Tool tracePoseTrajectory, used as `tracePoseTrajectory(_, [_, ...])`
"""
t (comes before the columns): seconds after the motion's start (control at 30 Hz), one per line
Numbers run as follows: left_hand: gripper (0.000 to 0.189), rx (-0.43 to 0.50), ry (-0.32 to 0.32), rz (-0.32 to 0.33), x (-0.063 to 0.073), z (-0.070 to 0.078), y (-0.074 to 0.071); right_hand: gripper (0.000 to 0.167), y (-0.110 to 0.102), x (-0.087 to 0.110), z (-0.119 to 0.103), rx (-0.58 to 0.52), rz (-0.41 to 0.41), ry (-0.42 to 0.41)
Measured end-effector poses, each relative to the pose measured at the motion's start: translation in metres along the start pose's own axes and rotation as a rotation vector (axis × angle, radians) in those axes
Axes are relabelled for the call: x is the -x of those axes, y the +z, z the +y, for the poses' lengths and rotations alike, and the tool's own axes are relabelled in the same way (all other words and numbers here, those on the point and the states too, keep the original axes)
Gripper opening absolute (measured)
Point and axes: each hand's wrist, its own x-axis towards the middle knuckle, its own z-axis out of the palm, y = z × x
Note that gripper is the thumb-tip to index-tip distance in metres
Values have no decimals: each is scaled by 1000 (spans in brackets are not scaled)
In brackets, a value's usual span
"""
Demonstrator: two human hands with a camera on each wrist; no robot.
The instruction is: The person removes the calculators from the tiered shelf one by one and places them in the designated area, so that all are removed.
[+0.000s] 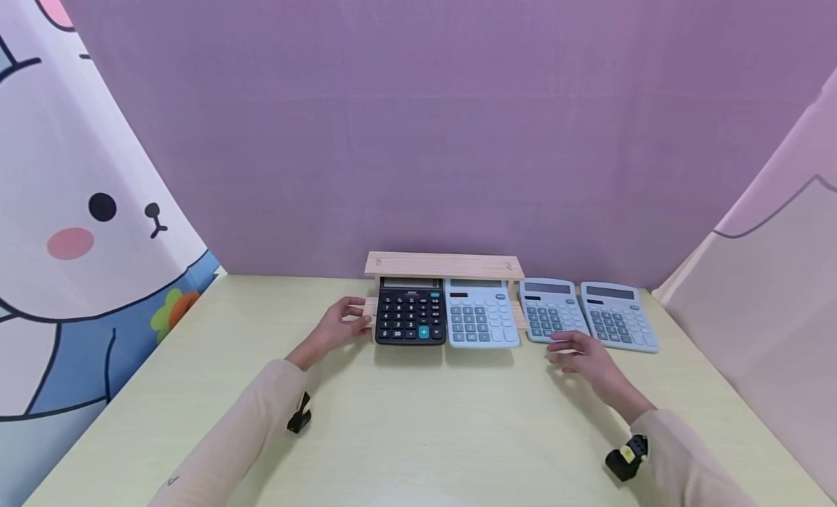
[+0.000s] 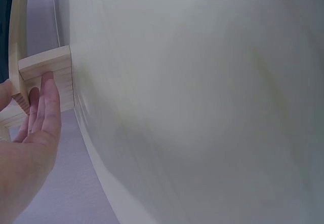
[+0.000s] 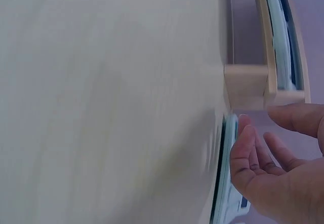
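A small wooden rack (image 1: 445, 265) stands at the back of the table, holding a black calculator (image 1: 410, 314) and a light blue calculator (image 1: 482, 314) side by side. My left hand (image 1: 336, 327) grips the left end of the rack's lower board (image 2: 19, 77), thumb on one side and fingers on the other. To the right, my right hand (image 1: 585, 358) hovers with loosely bent fingers and nothing in its grasp. Its fingertips are at the lower edge of another light blue calculator (image 1: 554, 311). The right wrist view has its thumb close by the rack's end (image 3: 248, 84).
A further light blue calculator (image 1: 620, 317) lies at the far right of the row. The pale table (image 1: 418, 427) meets a purple cloth backdrop (image 1: 431, 129) just behind the rack. Patterned cloth panels flank both sides. Each wrist carries a small black camera (image 1: 299, 414).
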Motion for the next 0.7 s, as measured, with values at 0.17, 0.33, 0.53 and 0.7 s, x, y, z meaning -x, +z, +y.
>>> tracePoseTrajectory(0.17, [49,-1,7,-1,-1,-1,0,48,10,0,-1,-39,-16,-24])
tracePoseTrajectory(0.33, [49,3,15,-6,-2,-3,0,49,22,-2,-1,-76,-42,-30])
tracePoseTrajectory(0.53, [49,13,6,-7,-2,-3,-1,49,36,-4,-7,-129,-52,-32])
tracePoseTrajectory(0.7, [49,11,5,-8,-1,-2,0,49,44,-6,-13,-155,-49,-19])
